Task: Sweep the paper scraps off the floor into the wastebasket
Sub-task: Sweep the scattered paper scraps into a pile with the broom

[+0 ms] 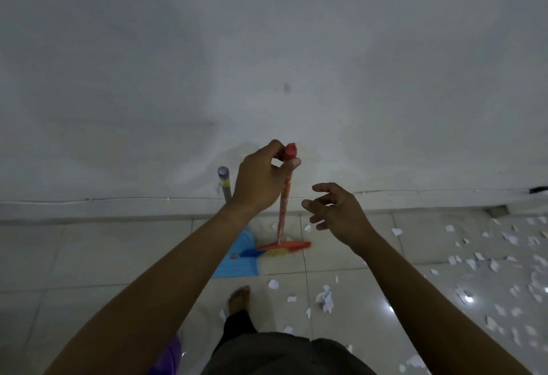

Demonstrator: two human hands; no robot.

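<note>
Head view, dim and a little blurred: the left hand [264,178] grips the broom [283,211] just under its red cap, fingers and thumb curled round the handle. The right hand [338,214] hangs beside the handle, fingers loosely spread and holding nothing. The broom head rests on the floor [89,256] by the wall, against a blue dustpan [232,263] whose grey handle is partly hidden behind the left wrist. Paper scraps [324,300] litter the tiles, mostly to the right. A purple object [169,357] is cut off at the bottom edge and hard to make out.
</note>
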